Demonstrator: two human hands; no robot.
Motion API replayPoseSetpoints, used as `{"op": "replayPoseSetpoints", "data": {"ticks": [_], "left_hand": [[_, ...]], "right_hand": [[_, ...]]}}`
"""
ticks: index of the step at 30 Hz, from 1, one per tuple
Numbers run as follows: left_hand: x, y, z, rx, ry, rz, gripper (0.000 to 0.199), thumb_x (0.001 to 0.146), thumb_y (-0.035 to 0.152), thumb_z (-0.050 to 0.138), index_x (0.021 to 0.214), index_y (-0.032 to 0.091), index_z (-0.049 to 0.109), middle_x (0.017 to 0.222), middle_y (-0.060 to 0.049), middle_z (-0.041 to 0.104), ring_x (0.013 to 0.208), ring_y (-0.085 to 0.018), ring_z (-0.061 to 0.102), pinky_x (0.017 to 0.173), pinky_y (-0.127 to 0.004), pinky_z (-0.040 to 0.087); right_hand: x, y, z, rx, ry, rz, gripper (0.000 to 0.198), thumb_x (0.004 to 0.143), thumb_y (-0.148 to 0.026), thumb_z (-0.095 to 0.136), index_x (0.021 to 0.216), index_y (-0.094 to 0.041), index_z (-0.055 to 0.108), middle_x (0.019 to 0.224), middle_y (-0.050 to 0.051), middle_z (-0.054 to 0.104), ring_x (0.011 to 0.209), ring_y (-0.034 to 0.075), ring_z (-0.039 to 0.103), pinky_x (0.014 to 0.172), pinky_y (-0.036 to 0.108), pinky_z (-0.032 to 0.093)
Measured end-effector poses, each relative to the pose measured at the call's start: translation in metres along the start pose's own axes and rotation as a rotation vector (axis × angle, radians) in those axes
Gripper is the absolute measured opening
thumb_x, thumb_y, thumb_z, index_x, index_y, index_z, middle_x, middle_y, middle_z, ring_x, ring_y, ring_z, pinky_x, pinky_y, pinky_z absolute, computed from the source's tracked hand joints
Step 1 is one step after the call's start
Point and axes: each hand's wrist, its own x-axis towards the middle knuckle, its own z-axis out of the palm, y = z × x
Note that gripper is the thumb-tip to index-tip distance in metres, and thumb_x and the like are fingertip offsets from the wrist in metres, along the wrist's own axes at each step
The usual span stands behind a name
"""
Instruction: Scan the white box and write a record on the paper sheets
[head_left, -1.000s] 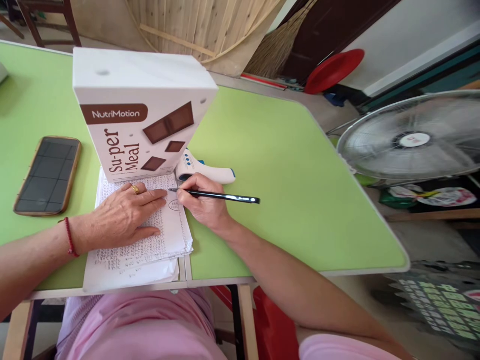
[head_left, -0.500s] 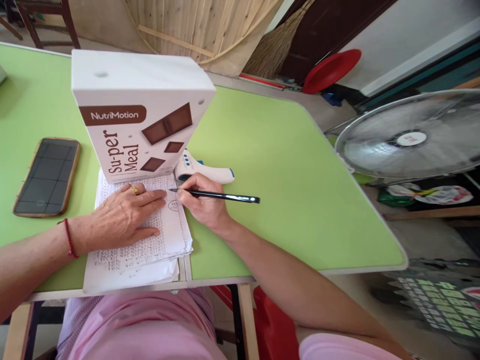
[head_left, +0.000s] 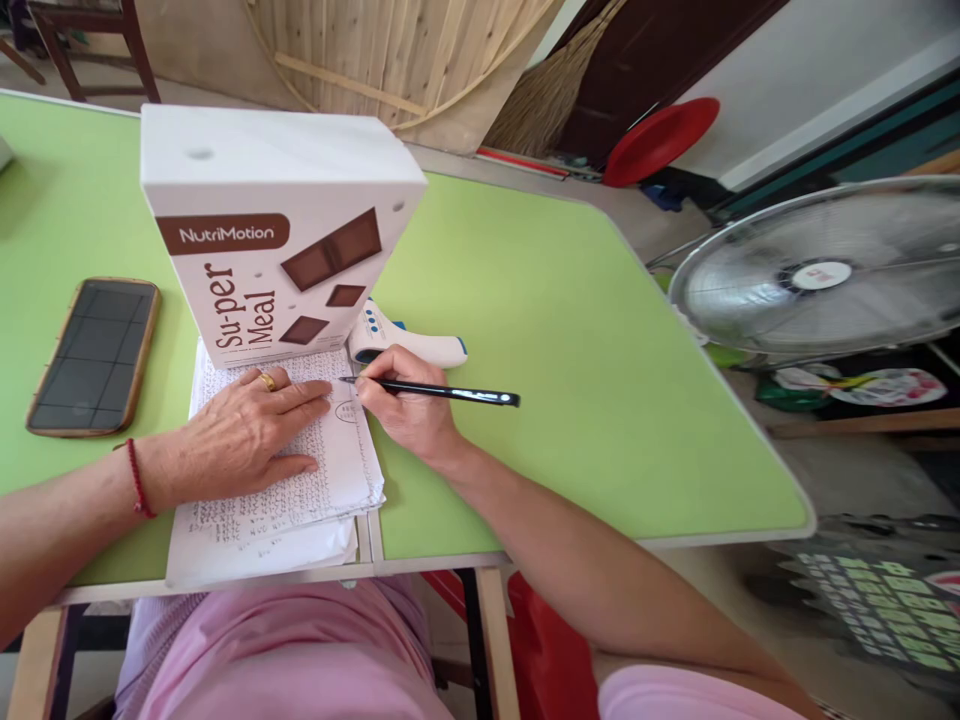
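Note:
My left hand (head_left: 255, 432) lies flat on a stack of handwritten paper sheets (head_left: 341, 470), its fingers stretched out toward the right. A gold ring and a red cord bracelet (head_left: 136, 478) are on that hand and wrist. In my right hand (head_left: 409, 405) is a slim black pen (head_left: 450, 391), pinched near its tip. The tip points left and is at the paper, close to my left fingertips; whether it touches cannot be made out. A white "NutriMotion Su-per Meal" box (head_left: 262, 200) stands upright just beyond both hands, at the top of the sheets.
A white and blue handheld thermometer-like device (head_left: 427, 346) lies behind my right hand. To the left is a phone (head_left: 94, 355) in a brown case. The green table (head_left: 585, 400) ends at right, near a large fan (head_left: 817, 275). A red basin (head_left: 660, 140) leans by the wall.
Both hands and the pen stay nearly in place. The view has shifted very slightly.

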Motion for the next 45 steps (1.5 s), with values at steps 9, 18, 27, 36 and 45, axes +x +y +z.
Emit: {"op": "replayPoseSetpoints", "data": {"ticks": [9, 18, 27, 36, 45], "left_hand": [[0.0001, -0.0001, -0.0014, 0.007, -0.022, -0.006, 0.046, 0.094, 0.036, 0.058, 0.129, 0.007, 0.055, 0.139, -0.013, 0.053, 0.102, -0.028, 0.052, 0.086, -0.042, 0.048], [-0.0006, -0.0004, -0.0012, 0.010, -0.015, 0.002, 0.047, 0.094, 0.036, 0.058, 0.130, 0.006, 0.054, 0.140, -0.012, 0.053, 0.100, -0.028, 0.052, 0.085, -0.042, 0.048], [-0.0008, -0.0013, -0.0007, 0.014, -0.012, 0.007, 0.046, 0.094, 0.037, 0.057, 0.129, 0.006, 0.055, 0.139, -0.013, 0.053, 0.100, -0.028, 0.051, 0.085, -0.042, 0.047], [-0.0004, -0.0008, -0.0014, 0.015, -0.027, 0.003, 0.047, 0.095, 0.037, 0.056, 0.130, 0.007, 0.054, 0.140, -0.013, 0.052, 0.101, -0.028, 0.052, 0.085, -0.043, 0.048], [-0.0004, -0.0022, -0.0006, 0.008, -0.016, 0.010, 0.047, 0.095, 0.039, 0.056, 0.129, 0.007, 0.055, 0.139, -0.013, 0.053, 0.100, -0.028, 0.052, 0.085, -0.043, 0.048]], "right_hand": [[0.0009, -0.0015, -0.0008, 0.010, -0.029, 0.019, 0.011, 0.072, -0.018, 0.055, 0.064, -0.020, 0.048, 0.053, -0.006, 0.049, 0.045, 0.008, 0.041, 0.048, 0.023, 0.038], [0.0010, -0.0022, -0.0019, -0.006, -0.009, 0.046, 0.011, 0.072, -0.021, 0.055, 0.063, -0.021, 0.049, 0.051, -0.005, 0.051, 0.045, 0.008, 0.042, 0.046, 0.023, 0.036], [0.0020, -0.0012, -0.0013, 0.007, 0.042, 0.044, 0.013, 0.072, -0.020, 0.056, 0.061, -0.020, 0.049, 0.049, -0.006, 0.050, 0.042, 0.007, 0.040, 0.042, 0.022, 0.033], [0.0019, -0.0023, -0.0013, -0.022, 0.039, 0.062, 0.013, 0.071, -0.021, 0.055, 0.061, -0.021, 0.047, 0.048, -0.006, 0.049, 0.042, 0.008, 0.040, 0.043, 0.022, 0.032], [0.0022, -0.0027, -0.0023, -0.009, 0.013, 0.069, 0.013, 0.070, -0.021, 0.054, 0.059, -0.021, 0.046, 0.047, -0.006, 0.047, 0.041, 0.007, 0.038, 0.041, 0.022, 0.030]]}}
